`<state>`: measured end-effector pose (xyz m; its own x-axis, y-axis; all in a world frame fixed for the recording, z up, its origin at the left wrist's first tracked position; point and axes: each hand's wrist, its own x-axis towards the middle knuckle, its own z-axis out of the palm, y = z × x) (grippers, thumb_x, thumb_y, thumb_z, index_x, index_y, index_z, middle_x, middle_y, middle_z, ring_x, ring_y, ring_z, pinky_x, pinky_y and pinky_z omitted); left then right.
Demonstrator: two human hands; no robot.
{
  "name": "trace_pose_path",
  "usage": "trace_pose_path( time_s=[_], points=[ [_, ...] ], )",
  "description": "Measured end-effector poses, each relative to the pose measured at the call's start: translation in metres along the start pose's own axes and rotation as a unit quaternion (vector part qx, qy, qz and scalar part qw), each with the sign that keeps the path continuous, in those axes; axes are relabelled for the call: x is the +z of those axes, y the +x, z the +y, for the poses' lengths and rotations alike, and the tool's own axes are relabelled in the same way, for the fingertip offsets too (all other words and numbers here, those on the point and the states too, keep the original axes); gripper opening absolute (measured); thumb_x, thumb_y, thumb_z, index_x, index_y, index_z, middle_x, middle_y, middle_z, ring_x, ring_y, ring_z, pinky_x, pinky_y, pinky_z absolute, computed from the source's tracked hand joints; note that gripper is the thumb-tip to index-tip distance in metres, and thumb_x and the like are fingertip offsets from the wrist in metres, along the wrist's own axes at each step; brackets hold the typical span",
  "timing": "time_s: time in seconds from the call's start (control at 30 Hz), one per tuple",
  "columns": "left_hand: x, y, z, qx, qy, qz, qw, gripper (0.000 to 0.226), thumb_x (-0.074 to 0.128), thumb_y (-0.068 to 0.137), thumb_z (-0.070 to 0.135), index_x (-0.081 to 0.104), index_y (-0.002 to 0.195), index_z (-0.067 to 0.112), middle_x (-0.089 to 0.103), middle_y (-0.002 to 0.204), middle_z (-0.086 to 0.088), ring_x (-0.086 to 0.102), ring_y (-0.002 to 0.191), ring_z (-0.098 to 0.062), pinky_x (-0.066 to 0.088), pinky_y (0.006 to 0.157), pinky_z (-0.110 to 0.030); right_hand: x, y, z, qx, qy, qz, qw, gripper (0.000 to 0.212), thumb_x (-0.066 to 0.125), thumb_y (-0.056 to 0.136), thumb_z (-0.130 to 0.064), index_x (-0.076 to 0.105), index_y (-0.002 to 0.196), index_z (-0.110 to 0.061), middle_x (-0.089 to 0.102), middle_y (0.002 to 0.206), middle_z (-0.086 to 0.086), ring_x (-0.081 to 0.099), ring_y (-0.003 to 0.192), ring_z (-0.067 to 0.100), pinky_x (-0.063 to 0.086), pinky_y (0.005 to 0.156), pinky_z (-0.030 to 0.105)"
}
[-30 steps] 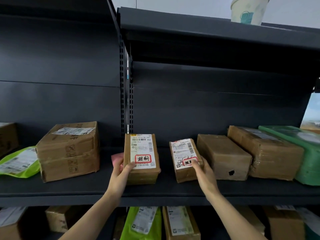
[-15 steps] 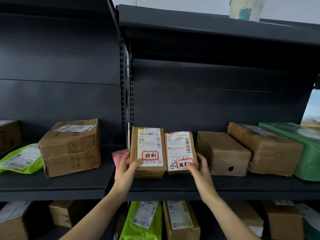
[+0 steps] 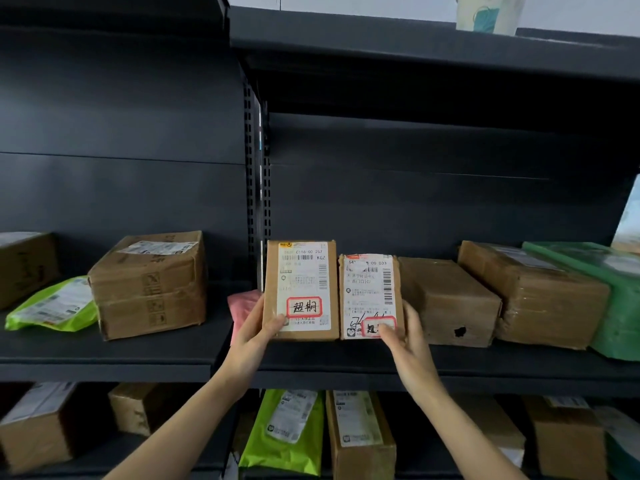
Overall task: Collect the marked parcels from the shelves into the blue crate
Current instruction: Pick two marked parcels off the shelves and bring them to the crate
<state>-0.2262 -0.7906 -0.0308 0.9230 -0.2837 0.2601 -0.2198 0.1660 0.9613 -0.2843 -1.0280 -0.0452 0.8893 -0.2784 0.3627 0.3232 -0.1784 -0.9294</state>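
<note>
Black metal shelf [image 3: 104,355] carrying, left to right: brown carton at the frame edge [image 3: 24,268], green mailer bag [image 3: 52,306] lying flat, taped carton [image 3: 149,285], pink packet [image 3: 242,306], two labelled parcels [image 3: 301,289] [image 3: 370,296] standing side by side, holed carton [image 3: 446,303], wrapped carton [image 3: 530,296], green parcel [image 3: 616,299] sitting at far right

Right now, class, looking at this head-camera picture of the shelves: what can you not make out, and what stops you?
- Blue crate: nowhere in the head view.
- Red stamp on the right parcel: half covered by the right hand.
- Pink item: mostly hidden behind the left parcel and left hand.
- Cup: top cut by the frame edge.
- Lower-shelf labels: too blurred to read.
</note>
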Motion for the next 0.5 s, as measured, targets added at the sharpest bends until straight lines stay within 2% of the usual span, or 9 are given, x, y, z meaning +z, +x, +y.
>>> trace_pose_path(
  time_s=[0.07,0.13,0.23,0.27,0.37,0.5],
  points=[
    [0.001,-0.004,0.001,0.014,0.013,0.004,1.0,0.05,0.059,0.078,0.034,0.048,0.126,0.041,0.062,0.126,0.005,0.058,0.118,-0.011,0.042,0.106,-0.037,0.0,-0.003,-0.001,-0.011,-0.006,-0.002,1.0,0.045,0.059,0.076,-0.042,0.039,0.116,-0.052,0.056,0.114,-0.029,0.053,0.105,-0.017,0.045,0.079,0.006],
    [0.0,-0.008,0.0,0.027,0.024,0.018,0.999,0.047,0.058,0.08,0.033,0.047,0.126,0.04,0.063,0.123,0.01,0.059,0.115,-0.007,0.046,0.1,-0.03,0.001,-0.005,0.0,-0.02,-0.009,-0.005,1.0,0.047,0.059,0.075,-0.045,0.038,0.116,-0.053,0.055,0.116,-0.028,0.054,0.106,-0.014,0.045,0.079,0.006],
    [-0.002,-0.017,0.0,0.05,0.041,0.044,0.997,0.042,0.055,0.088,0.023,0.045,0.126,0.038,0.064,0.108,0.035,0.06,0.104,0.01,0.051,0.081,-0.011,0.005,-0.009,0.001,-0.035,-0.012,-0.013,0.999,0.045,0.06,0.075,-0.045,0.04,0.115,-0.052,0.056,0.115,-0.027,0.054,0.105,-0.016,0.044,0.077,0.001],
    [-0.003,-0.021,0.0,0.054,0.047,0.056,0.996,0.04,0.054,0.09,0.018,0.045,0.124,0.038,0.065,0.105,0.035,0.06,0.101,0.013,0.049,0.076,-0.007,0.006,-0.01,0.002,-0.039,-0.013,-0.016,0.999,0.044,0.06,0.076,-0.044,0.04,0.115,-0.052,0.056,0.114,-0.027,0.054,0.104,-0.017,0.043,0.076,0.0],
    [-0.009,-0.034,0.0,0.066,0.064,0.097,0.991,0.047,0.056,0.087,0.02,0.046,0.133,0.027,0.066,0.117,0.011,0.062,0.107,0.002,0.05,0.077,-0.009,0.013,-0.015,0.004,-0.049,-0.011,-0.028,0.998,0.043,0.059,0.077,-0.043,0.04,0.113,-0.055,0.059,0.114,-0.023,0.056,0.105,-0.012,0.045,0.079,0.004],
    [-0.022,-0.054,-0.001,0.075,0.099,0.154,0.98,0.055,0.06,0.082,0.029,0.046,0.134,0.024,0.067,0.113,0.011,0.064,0.102,0.001,0.052,0.077,-0.01,0.027,-0.021,0.002,-0.061,0.002,-0.055,0.997,0.044,0.06,0.075,-0.045,0.041,0.113,-0.054,0.059,0.114,-0.023,0.056,0.105,-0.011,0.045,0.078,0.004]
  ],
)
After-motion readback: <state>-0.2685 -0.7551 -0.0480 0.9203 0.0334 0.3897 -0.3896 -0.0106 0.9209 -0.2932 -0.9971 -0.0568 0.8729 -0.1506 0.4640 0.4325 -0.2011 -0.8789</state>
